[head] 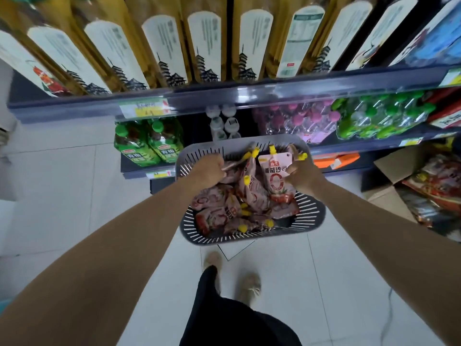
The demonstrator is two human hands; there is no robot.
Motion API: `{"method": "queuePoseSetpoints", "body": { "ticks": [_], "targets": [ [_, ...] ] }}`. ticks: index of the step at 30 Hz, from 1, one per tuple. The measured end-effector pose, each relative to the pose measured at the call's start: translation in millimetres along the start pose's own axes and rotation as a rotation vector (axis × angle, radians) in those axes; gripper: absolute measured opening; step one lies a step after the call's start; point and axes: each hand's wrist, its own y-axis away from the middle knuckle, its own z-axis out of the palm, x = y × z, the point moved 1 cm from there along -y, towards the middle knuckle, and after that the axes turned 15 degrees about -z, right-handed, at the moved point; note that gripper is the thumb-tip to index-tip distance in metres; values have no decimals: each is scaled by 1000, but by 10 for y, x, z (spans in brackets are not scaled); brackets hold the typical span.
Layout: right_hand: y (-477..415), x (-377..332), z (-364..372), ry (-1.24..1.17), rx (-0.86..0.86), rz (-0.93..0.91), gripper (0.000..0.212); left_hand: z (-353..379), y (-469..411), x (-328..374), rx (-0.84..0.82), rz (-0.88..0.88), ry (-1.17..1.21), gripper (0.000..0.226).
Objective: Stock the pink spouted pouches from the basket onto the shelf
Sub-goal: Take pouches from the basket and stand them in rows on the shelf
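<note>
Head view: left hand (208,168) and right hand (303,172) each grip pink pouches (275,176) above the basket (311,216) at 12 o'clock.

A shop aisle. Above the hands, shelves (249,92) carry price tags (144,108) and rows of bottles (147,143). A stock carton (389,171) sits right.

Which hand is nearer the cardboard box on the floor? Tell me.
Right. The right hand is over the basket's box-side edge; the left hand is at the far side from the cardboard box.
</note>
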Motion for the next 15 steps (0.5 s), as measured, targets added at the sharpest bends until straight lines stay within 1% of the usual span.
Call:
{"method": "queuePoseSetpoints", "body": {
  "ticks": [2,4,7,9,11,13,15],
  "targets": [
    [-114,119,144,20,-11,49,38,139,-155,32,0,32,-98,31],
    [-219,227,291,-23,-8,108,41,272,-317,51,22,70,-175,35],
    [-384,396,491,-193,72,152,59,451,-553,50,65,88,-220,44],
    [-476,488,603,-292,118,170,64,548,-668,37,77,74,-236,49],
    [-535,522,676,-358,171,206,64,628,-773,18,82,60,-252,44],
    [-576,544,731,-395,313,211,70,680,-856,12,106,58,-261,36],
    [-586,549,776,-388,379,228,72,701,-917,15,126,44,-251,33]
  ]
}}
